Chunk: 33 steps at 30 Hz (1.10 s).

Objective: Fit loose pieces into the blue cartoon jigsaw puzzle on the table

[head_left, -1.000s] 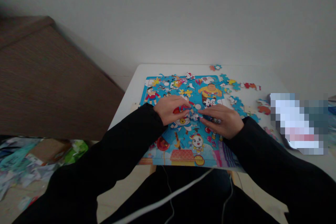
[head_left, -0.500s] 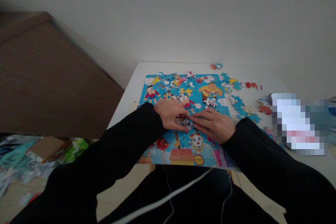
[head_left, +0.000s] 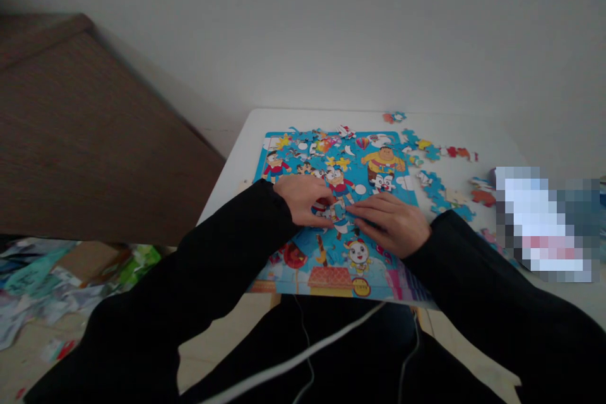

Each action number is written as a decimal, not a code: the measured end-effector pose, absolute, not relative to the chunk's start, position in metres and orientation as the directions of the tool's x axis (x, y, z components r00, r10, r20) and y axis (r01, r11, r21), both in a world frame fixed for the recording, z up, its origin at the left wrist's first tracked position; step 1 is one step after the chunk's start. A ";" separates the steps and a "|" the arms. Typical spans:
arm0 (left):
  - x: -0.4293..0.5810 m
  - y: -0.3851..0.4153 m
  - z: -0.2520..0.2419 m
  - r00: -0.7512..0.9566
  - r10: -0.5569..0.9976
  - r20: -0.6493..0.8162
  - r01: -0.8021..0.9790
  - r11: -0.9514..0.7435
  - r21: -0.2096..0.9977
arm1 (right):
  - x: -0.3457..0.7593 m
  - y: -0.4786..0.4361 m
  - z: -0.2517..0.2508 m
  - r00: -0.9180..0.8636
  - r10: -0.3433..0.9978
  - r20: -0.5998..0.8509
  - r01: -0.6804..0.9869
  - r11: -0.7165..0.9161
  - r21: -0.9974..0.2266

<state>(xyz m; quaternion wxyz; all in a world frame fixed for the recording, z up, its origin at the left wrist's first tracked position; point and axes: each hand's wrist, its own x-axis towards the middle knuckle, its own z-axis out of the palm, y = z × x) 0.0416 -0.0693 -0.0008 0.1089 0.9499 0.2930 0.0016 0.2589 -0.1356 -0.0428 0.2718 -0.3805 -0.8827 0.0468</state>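
Observation:
A colourful cartoon jigsaw puzzle (head_left: 331, 265) lies on a white table (head_left: 246, 145), its near edge hanging over the table's front. Both my hands rest on the middle of the puzzle, fingertips nearly meeting. My left hand (head_left: 303, 199) has its fingers curled down, pressing on pieces near a small cartoon figure. My right hand (head_left: 391, 222) lies flat with fingers stretched left, pressing the pieces beside it. Whether either hand pinches a single piece is hidden by the fingers.
Several loose puzzle pieces (head_left: 433, 186) are scattered on the table right of the puzzle, with two more (head_left: 392, 117) at the far edge. A brown cabinet (head_left: 85, 139) stands to the left. Crumpled papers and bags (head_left: 57, 284) litter the floor at lower left.
Both hands slid slightly toward me and closer together on the puzzle's middle, then stayed pressing there; the view shifted a little.

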 end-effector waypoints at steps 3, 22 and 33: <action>0.043 -0.069 -0.001 0.830 0.551 -0.084 0.556 -0.804 0.212 | 0.259 -0.135 -0.042 -0.572 0.700 0.427 0.648 0.705 -0.288; 0.042 -0.067 -0.001 0.829 0.548 -0.110 0.556 -0.790 0.258 | 0.260 -0.137 -0.040 -0.635 0.693 0.342 0.665 0.716 -0.215; 0.044 -0.069 -0.002 0.836 0.546 -0.063 0.540 -0.796 0.271 | 0.259 -0.136 -0.041 -0.604 0.693 0.395 0.645 0.715 -0.268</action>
